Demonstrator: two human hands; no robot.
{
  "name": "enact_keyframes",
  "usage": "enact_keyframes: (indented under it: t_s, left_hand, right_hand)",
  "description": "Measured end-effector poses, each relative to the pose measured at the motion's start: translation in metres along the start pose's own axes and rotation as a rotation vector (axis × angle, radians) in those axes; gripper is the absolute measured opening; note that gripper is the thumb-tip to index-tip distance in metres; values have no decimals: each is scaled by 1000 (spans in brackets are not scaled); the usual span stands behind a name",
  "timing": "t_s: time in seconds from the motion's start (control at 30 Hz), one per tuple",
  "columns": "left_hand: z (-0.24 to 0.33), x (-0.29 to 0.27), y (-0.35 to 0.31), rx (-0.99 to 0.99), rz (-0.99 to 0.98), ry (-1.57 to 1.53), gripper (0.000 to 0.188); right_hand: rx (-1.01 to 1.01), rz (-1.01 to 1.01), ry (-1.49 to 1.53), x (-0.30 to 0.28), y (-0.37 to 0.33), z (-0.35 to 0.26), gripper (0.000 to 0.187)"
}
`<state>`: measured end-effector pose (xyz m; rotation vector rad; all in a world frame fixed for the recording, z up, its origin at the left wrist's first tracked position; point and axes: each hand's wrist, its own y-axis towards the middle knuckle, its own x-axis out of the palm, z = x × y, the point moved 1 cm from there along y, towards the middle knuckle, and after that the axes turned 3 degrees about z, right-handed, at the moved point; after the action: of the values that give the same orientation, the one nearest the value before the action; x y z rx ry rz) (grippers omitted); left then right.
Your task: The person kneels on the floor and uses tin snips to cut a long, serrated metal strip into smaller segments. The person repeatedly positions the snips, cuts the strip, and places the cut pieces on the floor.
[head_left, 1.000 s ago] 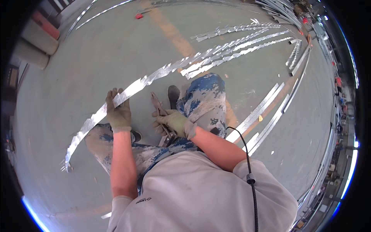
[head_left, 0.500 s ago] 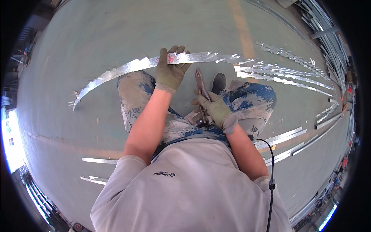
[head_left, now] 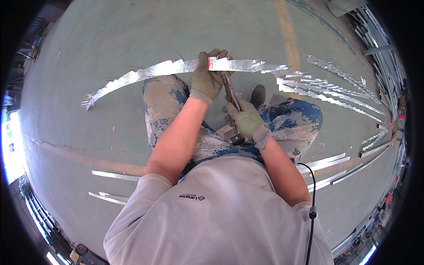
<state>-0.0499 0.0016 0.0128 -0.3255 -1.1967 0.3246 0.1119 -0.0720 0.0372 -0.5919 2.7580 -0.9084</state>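
Pliers (head_left: 229, 89) neared the strip (head_left: 170, 68); left hand (head_left: 206, 81) part-hides it.

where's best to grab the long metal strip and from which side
Probably by the red marking, where the left hand holds it, coming from the near side: the near edge of the long metal strip looks smoother there, while jagged tabs break its far edge and its left end looks spiky.

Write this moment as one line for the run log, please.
left hand: holds metal strip | right hand: holds tool, tip near strip | strip: jagged, red mark | floor: more strips
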Motion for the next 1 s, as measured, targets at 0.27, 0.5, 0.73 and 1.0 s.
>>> enact_keyframes:
  t_s: [0.27,0.5,0.73,1.0]
  left_hand:
    - [-1,-1,1,2,9,1,55]
    - [-2,-3,1,4,-24,-29,55]
    - [-3,-4,2,14,-11,9,55]
    - [-3,-8,2,40,-91,56,55]
  right_hand:
    - [13,-2,51,2,4,-4,36]
    - [31,-12,107,4,4,-8,38]
    - [148,21,78,8,2,-16,40]
    - [256,46,203,15,-1,-18,45]
